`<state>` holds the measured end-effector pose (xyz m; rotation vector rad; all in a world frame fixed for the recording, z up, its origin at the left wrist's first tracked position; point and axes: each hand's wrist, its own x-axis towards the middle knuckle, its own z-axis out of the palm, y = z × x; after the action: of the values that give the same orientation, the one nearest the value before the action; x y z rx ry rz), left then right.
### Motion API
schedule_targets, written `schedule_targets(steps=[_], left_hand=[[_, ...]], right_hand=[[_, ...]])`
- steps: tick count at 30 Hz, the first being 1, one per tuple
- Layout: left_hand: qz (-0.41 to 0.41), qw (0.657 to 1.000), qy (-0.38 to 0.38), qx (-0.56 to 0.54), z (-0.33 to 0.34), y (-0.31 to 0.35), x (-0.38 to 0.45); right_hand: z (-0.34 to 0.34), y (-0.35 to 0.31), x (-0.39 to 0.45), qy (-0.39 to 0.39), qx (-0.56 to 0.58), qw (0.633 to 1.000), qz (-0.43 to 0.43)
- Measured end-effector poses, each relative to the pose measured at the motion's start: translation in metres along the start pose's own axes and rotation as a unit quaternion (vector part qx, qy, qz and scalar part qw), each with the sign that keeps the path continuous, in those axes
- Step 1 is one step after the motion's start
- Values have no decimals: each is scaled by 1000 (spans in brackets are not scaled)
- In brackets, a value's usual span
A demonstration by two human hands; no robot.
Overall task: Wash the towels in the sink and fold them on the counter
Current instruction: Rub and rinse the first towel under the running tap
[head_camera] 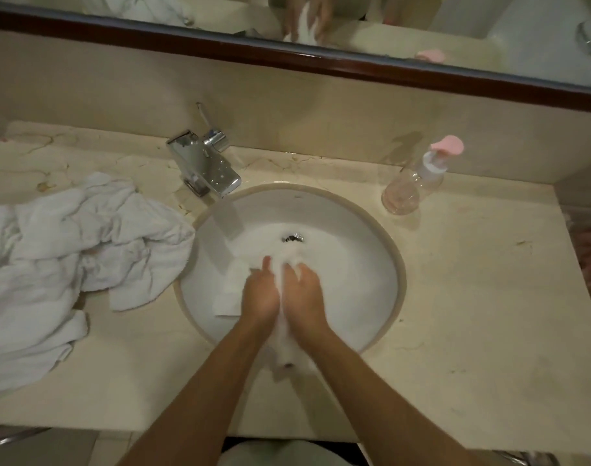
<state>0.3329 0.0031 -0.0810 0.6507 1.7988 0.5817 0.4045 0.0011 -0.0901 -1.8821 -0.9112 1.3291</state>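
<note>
Hands: left hand (259, 292) and right hand (302, 290) lie side by side in the sink (381, 230), fingers curled into a white towel (230, 290) bunched between them; both grip it, apparently mid-scrub. The towel sits in the basin's near half, one flat corner spread to the left of the left hand, a wet tail draped over the near rim towards the person. Drain (292, 237) shows just beyond the fingertips. Tap (205, 166) at rear left; no stream visible, and whether water stands in the basin cannot be told.

Worktop (472, 297): a crumpled heap of white towels (75, 250) to the left of the sink, its edge touching the rim; washed or unwashed cannot be told. Soap pump bottle (413, 178) at rear right, near empty, approx. upright.

Progress (judged): early to mid stage. One towel is in the wash; nothing on the worktop is folded. Left to do: finish and wring this towel, deal w/ any unwashed ones in the heap, then fold all on the worktop.
</note>
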Motion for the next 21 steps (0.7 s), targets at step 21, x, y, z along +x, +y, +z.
schedule_targets(steps=[21], left_hand=[[25, 985, -83, -150, -34, -37, -12]], right_hand=[[-101, 15, 52, 29, 508, 825, 247]])
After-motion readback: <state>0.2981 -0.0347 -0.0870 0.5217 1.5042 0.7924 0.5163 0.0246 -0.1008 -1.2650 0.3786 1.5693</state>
